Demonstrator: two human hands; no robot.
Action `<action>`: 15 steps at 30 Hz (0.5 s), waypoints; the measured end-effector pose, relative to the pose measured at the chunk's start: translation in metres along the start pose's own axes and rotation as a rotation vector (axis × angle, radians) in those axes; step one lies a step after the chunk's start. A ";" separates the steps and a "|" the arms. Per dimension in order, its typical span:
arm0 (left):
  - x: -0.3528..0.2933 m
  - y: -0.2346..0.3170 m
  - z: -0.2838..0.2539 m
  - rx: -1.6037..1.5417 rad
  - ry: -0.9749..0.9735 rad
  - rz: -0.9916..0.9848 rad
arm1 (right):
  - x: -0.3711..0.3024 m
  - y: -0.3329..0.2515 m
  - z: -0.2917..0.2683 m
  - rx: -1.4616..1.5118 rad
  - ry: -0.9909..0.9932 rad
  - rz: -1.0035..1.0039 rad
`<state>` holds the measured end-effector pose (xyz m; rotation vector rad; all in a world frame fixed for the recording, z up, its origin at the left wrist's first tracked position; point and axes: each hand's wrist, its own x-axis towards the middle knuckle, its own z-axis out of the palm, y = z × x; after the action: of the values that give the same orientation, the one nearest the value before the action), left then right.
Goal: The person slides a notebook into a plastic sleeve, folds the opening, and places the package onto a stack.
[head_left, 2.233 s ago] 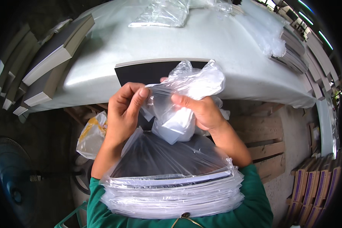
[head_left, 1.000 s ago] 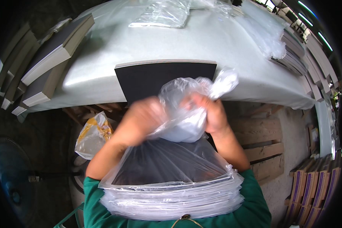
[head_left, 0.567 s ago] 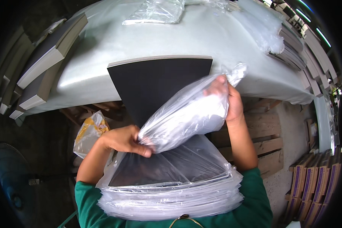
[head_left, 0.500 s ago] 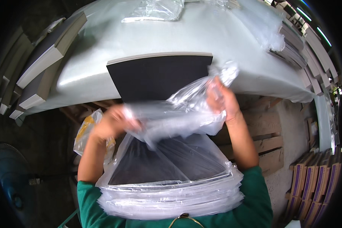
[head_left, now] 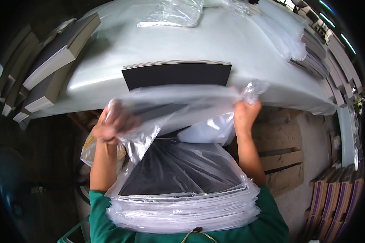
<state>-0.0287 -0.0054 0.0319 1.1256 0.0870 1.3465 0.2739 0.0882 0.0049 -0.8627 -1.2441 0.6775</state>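
A clear plastic bag point(head_left: 182, 97) is stretched between my two hands, its middle smeared by motion. My right hand point(head_left: 247, 115) is closed round one end, with a crumpled tuft of film sticking out above the fist. My left hand point(head_left: 117, 123) is blurred; its curled fingers hold the other end, and film covers part of them. Just beyond the bag, a thin stack of black-faced sheets point(head_left: 176, 75) lies at the table's near edge, its lower part hidden by the bag. Close to my body is a thick pile of black sheets in clear plastic bags point(head_left: 182, 210).
The table point(head_left: 105, 52) has a pale cover. Thick black-topped stacks point(head_left: 54, 60) stand at its left; more stacks point(head_left: 314, 56) and plastic film line its right. Folded clear bags point(head_left: 172, 14) lie at the far side. Flat cartons point(head_left: 332, 198) stand on the lower right.
My hands have spread apart, the left one outward to the left. The bag, bunched before, is now drawn out wide across the front of the black sheets.
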 end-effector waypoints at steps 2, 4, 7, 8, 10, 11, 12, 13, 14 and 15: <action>0.009 0.011 0.003 0.511 0.472 -0.059 | 0.021 -0.010 0.008 -0.318 0.124 -0.382; 0.027 0.017 -0.009 1.198 0.557 0.056 | 0.034 -0.037 0.020 -0.640 0.006 -0.573; 0.022 0.011 -0.012 1.821 0.520 0.096 | 0.032 -0.043 0.025 -0.983 -0.225 -0.408; 0.013 0.008 -0.006 1.789 0.540 0.141 | 0.027 -0.045 0.022 -0.953 -0.215 -0.447; -0.009 0.006 0.012 1.806 0.515 0.269 | 0.009 -0.047 0.000 -0.869 -0.183 -0.552; -0.021 0.011 0.021 1.861 0.477 0.348 | 0.001 -0.045 -0.010 -0.823 -0.175 -0.601; -0.029 0.014 0.033 1.713 0.462 0.360 | -0.007 -0.048 -0.021 -0.787 -0.163 -0.731; -0.033 0.020 0.039 1.494 0.400 0.338 | -0.014 -0.050 -0.029 -0.741 -0.156 -0.855; -0.032 0.031 0.040 1.257 0.226 0.168 | -0.018 -0.055 -0.036 -0.672 -0.209 -0.808; -0.031 0.039 0.038 1.012 0.060 0.006 | -0.022 -0.064 -0.042 -0.600 -0.259 -0.758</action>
<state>-0.0420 -0.0595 0.0615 1.9048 0.8849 1.3523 0.3096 0.0290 0.0440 -0.7004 -1.9043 -0.2213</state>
